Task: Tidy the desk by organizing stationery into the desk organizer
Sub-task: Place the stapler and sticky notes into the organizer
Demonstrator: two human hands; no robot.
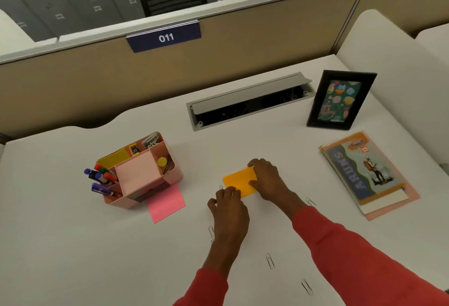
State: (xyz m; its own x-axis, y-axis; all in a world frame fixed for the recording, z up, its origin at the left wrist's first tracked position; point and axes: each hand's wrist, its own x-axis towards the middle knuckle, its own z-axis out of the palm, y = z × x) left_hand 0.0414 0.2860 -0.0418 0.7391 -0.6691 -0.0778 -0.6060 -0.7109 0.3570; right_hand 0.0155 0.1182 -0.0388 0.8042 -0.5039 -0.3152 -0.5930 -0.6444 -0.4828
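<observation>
Two bare hands in red sleeves met over the orange rectangular paper pad (239, 180), which lay flat on the white desk (73, 245) just right of the frame's centre, well apart from the pink metal desk organizer (145, 174) at centre left. The right hand (267, 179) gripped the pad's right end, fingers curled over its far edge and thumb on its top face. The left hand (229, 211) had bent fingers at the pad's near left corner; whether it pinched the pad or only touched it could not be told. Several coloured markers (102, 179) stood tilted in the organizer's left compartment, a yellow sheet and small metal items sat in its rear ones, and a pink square sticky note (166, 202) lay against its near side. Thin wire paper clips were scattered on the desk, one (270, 260) at lower centre, another (306, 286) lower right of it, one (211, 231) just left of the left wrist. At right lay an illustrated spiral notebook (364, 172) on a pink folder, with a black picture frame (341, 99) upright behind it. An open grey cable tray (247, 101) sat at upper centre, below a blue sign (165, 37) reading 011.
</observation>
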